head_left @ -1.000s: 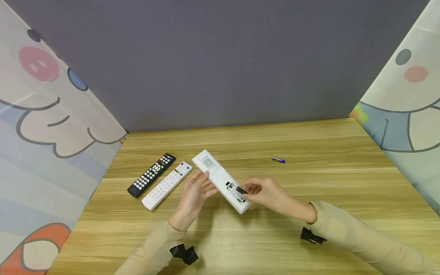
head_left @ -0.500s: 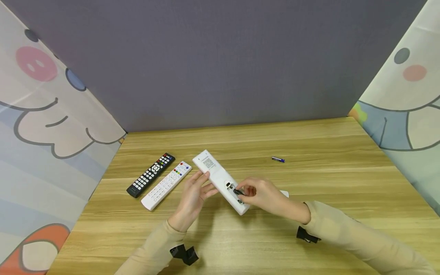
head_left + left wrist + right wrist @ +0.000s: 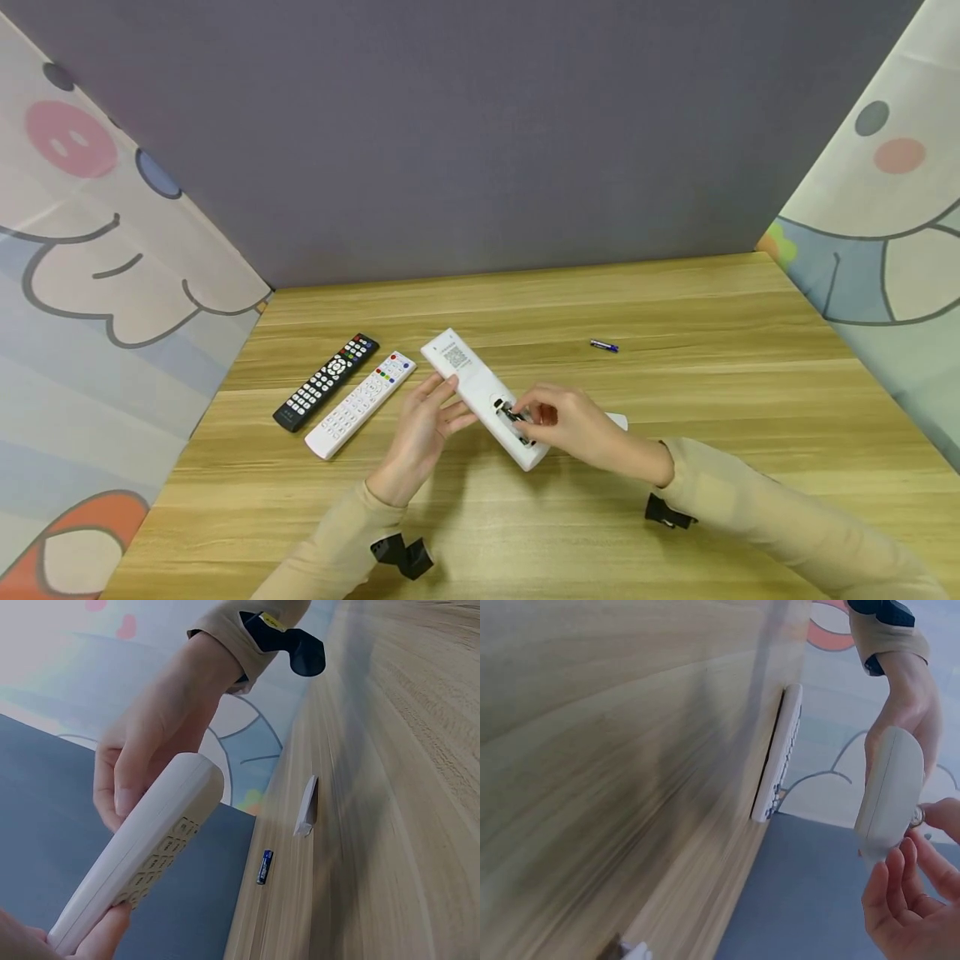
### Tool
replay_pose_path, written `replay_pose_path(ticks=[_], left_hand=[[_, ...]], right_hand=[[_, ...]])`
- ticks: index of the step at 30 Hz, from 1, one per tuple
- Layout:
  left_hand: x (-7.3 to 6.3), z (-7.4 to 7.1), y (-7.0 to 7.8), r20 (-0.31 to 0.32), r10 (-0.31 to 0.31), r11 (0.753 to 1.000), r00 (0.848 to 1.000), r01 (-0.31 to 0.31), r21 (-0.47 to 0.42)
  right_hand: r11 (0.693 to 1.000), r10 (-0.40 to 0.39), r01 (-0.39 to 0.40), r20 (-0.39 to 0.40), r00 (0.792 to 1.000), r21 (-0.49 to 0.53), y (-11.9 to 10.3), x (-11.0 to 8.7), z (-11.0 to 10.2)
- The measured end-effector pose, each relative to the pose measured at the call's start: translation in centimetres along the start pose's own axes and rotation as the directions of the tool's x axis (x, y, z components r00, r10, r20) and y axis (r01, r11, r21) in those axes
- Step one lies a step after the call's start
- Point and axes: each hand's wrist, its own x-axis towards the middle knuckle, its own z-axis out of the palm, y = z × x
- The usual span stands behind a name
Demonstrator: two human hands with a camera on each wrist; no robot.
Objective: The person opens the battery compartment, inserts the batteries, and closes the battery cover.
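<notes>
My left hand (image 3: 420,429) holds a white remote control (image 3: 480,387) above the table, its back turned up and its battery compartment uncovered. In the left wrist view the remote's keys (image 3: 154,862) face down, with fingers beneath. My right hand (image 3: 566,421) pinches a dark battery (image 3: 513,414) between thumb and fingers at the compartment. The battery lies slanted along the opening, partly hidden by the fingertips. Its round end (image 3: 917,816) shows beside the remote in the right wrist view.
A blue battery (image 3: 603,346) lies on the wooden table farther back. Behind the right wrist lies a flat white piece (image 3: 618,422), partly covered. To the left, a black remote (image 3: 326,382) and another white remote (image 3: 362,406) lie side by side, keys up. A grey panel (image 3: 510,142) stands behind.
My right hand has shifted slightly left, bringing the dark battery down into the compartment opening. The flat white piece has come into view behind that wrist. My left hand holds the remote nearly still.
</notes>
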Motion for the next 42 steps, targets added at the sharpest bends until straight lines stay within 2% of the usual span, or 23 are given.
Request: replay_pose_path(ticks=[10,17,22,30,37,42], left_hand=[[-0.1,-0.1,0.2,-0.01,-0.006,1.0,1.0,0.006,-0.023],[-0.1,-0.2,0.4,-0.013,-0.004,0.999,1.0,0.004,-0.039],[0.0,-0.2,0.3,-0.012,-0.006,0.999,1.0,0.006,-0.048],[0.0,-0.2,0.1,0.002,-0.002,1.0,1.0,0.002,-0.024],[-0.1,-0.3,0.3,0.001,-0.006,0.999,1.0,0.006,-0.037],[-0.1,-0.3,0.4,-0.01,-0.012,0.999,1.0,0.011,-0.039]], right_hand=[[0.979,0.064,-0.081,0.096,0.993,0.186,1.2,-0.5,-1.0],[0.938,0.059,-0.123,0.2,0.978,0.325,1.8,-0.8,-1.5],[0.925,0.087,-0.171,0.25,0.964,0.339,1.8,-1.0,-1.5],[0.92,0.1,-0.174,0.219,0.971,0.351,1.9,-0.9,-1.1],[0.886,0.216,-0.293,0.24,0.946,0.36,1.5,-0.9,-0.9],[0.873,0.266,-0.338,0.237,0.934,0.353,1.3,-0.9,-0.8]])
